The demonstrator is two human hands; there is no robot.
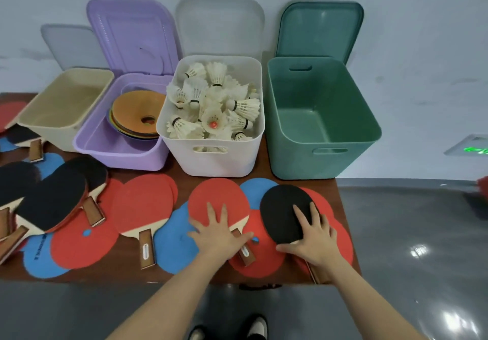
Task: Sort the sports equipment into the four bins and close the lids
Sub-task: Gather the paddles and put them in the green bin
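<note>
Four open bins stand at the back of the table: a beige bin [34, 125] with nothing in it, a purple bin [111, 155] holding flat discs [134, 112], a white bin [211, 162] full of shuttlecocks [216, 102], and a green bin [317, 160] with nothing inside. My left hand [219, 234] lies flat, fingers spread, on a red-faced paddle [216, 197]. My right hand [314, 236] lies flat on a black-faced paddle [282, 213]. More paddles [52, 202] and red and blue flat discs [79, 244] cover the table.
The lids lean against the wall behind each bin: grey [68, 46], purple [132, 33], white [219, 25], green [319, 28]. The brown table's front edge [158, 281] is near my feet. Grey floor lies to the right.
</note>
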